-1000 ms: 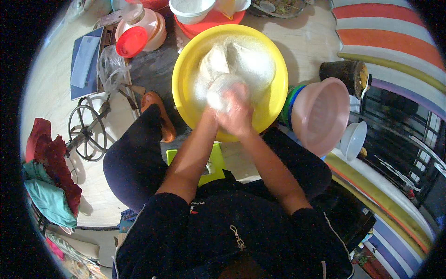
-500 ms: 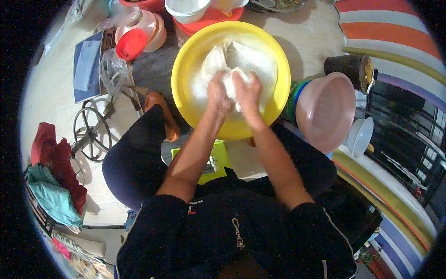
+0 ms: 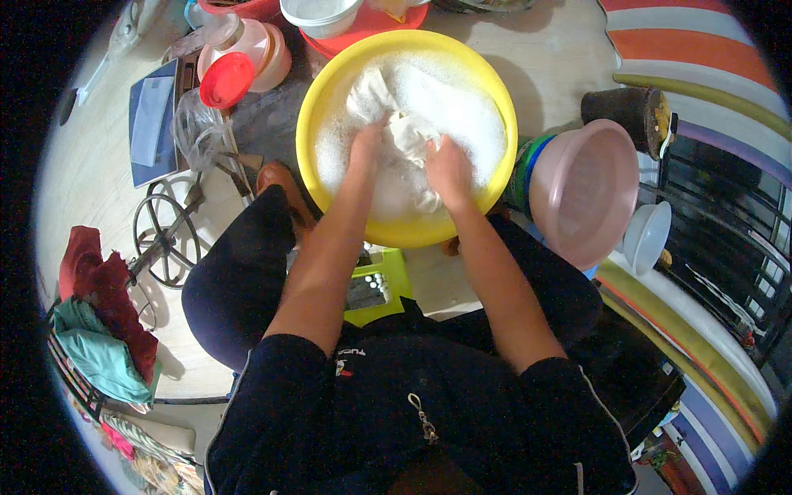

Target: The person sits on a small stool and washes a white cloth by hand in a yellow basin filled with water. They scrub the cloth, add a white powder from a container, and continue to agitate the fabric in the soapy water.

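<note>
Between my knees stands a round yellow basin (image 3: 309, 124) with sudsy water in it. A wet white cloth (image 3: 410, 139) lies bunched in the foam. My right hand (image 3: 449, 167) is closed on the cloth's right side. On its left side, my left hand (image 3: 368, 145) is closed against the cloth, its fingertips partly hidden by fabric and foam. One part of the cloth sticks up beyond my left hand, and a smaller end trails in the suds between my forearms.
A pink basin (image 3: 584, 194) leans to the right, a white bowl (image 3: 648, 237) beside it. Beyond the yellow basin are a red lid (image 3: 227, 80), white tubs (image 3: 322, 16) and pink containers. A metal wheel frame (image 3: 165, 239) stands left. A green low stool (image 3: 384, 289) shows below the basin.
My hands have moved apart and slightly lower, and the cloth between them has spread from a tight bunch. Thicker white foam now covers the water.
</note>
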A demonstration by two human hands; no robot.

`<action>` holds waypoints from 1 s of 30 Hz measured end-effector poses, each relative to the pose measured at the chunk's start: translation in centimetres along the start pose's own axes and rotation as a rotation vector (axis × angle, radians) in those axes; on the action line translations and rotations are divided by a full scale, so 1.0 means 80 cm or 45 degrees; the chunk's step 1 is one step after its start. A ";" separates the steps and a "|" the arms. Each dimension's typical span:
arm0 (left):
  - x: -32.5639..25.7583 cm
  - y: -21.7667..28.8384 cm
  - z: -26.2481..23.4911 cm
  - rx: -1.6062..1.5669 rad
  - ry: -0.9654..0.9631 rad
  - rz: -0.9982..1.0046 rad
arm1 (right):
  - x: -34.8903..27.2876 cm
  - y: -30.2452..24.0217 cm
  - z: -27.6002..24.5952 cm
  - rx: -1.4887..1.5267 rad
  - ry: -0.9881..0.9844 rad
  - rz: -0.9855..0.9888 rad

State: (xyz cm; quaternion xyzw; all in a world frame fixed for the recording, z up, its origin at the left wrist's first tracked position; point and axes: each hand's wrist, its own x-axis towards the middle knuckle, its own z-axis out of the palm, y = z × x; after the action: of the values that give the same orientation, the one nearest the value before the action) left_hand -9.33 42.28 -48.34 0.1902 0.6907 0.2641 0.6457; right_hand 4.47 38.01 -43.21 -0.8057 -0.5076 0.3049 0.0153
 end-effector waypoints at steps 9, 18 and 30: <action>-0.005 0.016 0.021 -0.617 -0.096 -0.069 | -0.003 0.014 -0.008 0.770 0.287 -0.145; -0.028 -0.021 0.016 -1.011 -0.668 -0.004 | -0.057 -0.047 0.009 0.423 0.544 -0.854; -0.062 0.012 0.008 -1.160 -0.647 -0.235 | -0.030 -0.053 0.016 0.748 0.554 -0.616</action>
State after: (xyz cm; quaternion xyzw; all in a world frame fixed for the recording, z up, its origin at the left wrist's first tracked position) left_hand -8.31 40.14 -43.81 -0.1131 0.3415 0.4250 0.8306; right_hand -0.35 37.70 -41.68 -0.6705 -0.5583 0.2472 0.4215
